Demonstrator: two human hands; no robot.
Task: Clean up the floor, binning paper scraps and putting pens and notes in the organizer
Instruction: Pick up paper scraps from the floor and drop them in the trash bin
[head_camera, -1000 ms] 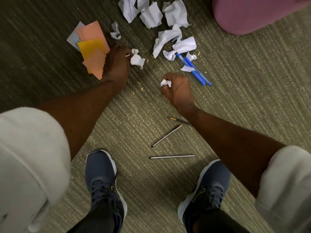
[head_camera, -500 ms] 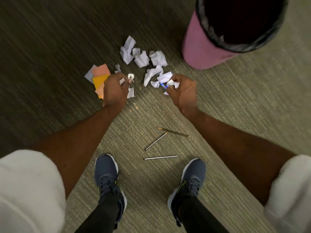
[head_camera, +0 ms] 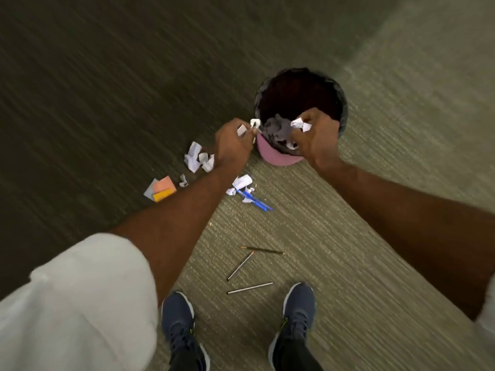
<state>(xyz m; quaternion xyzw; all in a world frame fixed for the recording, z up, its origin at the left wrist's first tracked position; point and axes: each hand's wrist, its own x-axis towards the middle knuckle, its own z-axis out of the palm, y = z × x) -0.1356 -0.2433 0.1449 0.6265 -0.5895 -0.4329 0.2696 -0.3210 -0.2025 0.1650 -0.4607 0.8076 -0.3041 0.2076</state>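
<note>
Head view: crumpled scrap is clenched in the right hand over the open mouth of the pink bin, which already holds paper. The left hand pinches small scraps just beside the bin's left rim. Loose scraps lie on the carpet left of the bin, sticky notes further left, blue pens nearer, and three slim pens, perhaps pencils, near the shoes. Paper is light and soft, likely to flutter, so letting go low over the opening looks wise. Pens are stiff and may roll; mid-barrel suits. Notes lie flat; lift by a corner. No organizer shows.
</note>
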